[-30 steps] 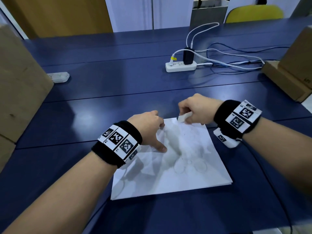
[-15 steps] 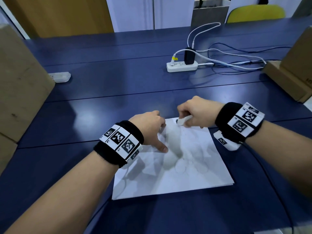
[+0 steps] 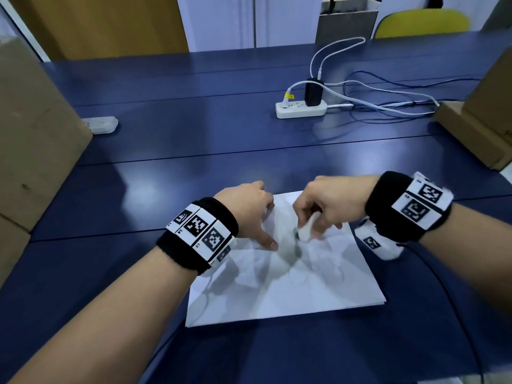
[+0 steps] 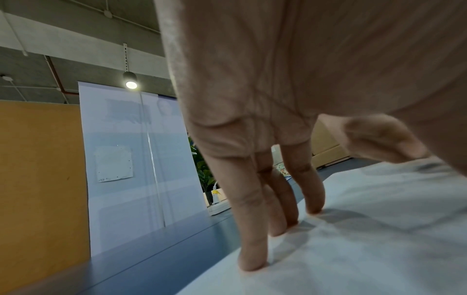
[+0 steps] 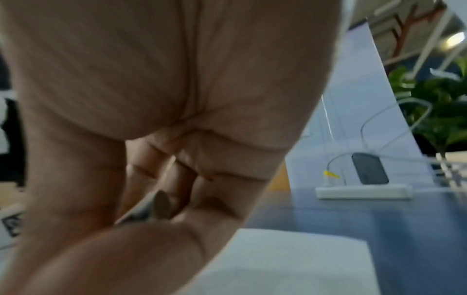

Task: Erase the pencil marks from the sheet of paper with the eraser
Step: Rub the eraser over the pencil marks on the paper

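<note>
Where blue table (image 3: pixel 194 139) holds paper (image 3: pixel 304 295), power strip (image 3: pixel 300 110), cardboard boxes (image 3: pixel 36 128)

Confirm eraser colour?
White, with a grey, smudged tip. The eraser shows best in the head view, pinched in the right hand.

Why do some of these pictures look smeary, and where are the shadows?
Head view: the right hand and eraser blur slightly; grey hand shadows fall on the paper. Right wrist view: smeared throughout. Left wrist view: sharper, the left hand fingers casting shadows.
</note>
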`<state>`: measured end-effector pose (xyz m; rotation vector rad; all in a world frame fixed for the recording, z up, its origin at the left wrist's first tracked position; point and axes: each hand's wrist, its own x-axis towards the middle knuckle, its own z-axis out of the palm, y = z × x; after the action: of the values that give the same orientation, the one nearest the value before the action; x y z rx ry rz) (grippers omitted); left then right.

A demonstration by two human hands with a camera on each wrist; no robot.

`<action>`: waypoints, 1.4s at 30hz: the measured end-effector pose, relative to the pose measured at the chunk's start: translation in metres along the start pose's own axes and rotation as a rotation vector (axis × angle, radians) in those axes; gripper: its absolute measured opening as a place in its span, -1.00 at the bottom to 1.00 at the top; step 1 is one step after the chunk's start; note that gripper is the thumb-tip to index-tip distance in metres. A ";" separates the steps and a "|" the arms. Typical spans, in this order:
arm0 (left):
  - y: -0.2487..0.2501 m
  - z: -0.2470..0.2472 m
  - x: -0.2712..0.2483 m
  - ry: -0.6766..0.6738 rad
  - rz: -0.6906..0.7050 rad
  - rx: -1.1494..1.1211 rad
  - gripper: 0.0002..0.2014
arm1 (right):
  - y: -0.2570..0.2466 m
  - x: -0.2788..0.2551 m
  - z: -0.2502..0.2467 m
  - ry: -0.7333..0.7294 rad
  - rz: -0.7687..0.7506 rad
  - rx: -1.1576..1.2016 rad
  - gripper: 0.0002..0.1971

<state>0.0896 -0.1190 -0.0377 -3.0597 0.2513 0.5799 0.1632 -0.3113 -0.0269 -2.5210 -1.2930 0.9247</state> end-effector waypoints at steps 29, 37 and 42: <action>0.004 -0.002 -0.001 -0.018 0.028 -0.003 -0.05 | 0.006 0.009 -0.008 0.271 0.065 -0.164 -0.74; 0.005 -0.002 0.000 -0.024 0.032 -0.016 -0.08 | 0.001 -0.007 0.005 0.026 0.033 -0.036 -0.85; 0.005 -0.001 -0.001 -0.016 0.034 -0.019 -0.08 | 0.013 0.004 -0.010 0.277 0.153 -0.085 -0.78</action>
<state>0.0881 -0.1236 -0.0364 -3.0732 0.3000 0.6123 0.1795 -0.3146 -0.0265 -2.7248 -1.0904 0.5281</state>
